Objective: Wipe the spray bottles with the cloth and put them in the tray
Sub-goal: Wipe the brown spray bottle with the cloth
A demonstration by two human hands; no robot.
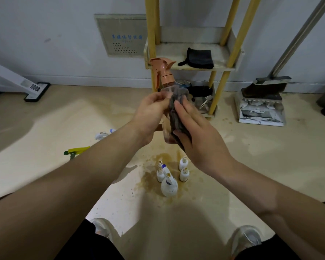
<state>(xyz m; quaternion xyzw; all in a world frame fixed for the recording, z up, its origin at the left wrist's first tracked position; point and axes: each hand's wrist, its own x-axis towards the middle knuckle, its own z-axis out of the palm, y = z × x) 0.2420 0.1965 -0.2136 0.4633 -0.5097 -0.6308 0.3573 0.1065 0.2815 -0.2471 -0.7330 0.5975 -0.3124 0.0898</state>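
On stained floor (251,147), white spray bottle (169,186)

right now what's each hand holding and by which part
The left hand grips the clear spray bottle by its upper body, just below the neck. The right hand holds the grey cloth wrapped against the bottle's side.

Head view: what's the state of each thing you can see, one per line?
Orange-topped spray bottle: held upright off the floor.
Grey cloth: wrapped on the bottle's side.
Left grip: holds the bottle.
Right grip: holds the cloth on it.
Large white spray bottle: standing, stained.
Small white bottles: standing on the floor.
Yellow spray bottle: lying down.
Black cloth: folded on shelf.
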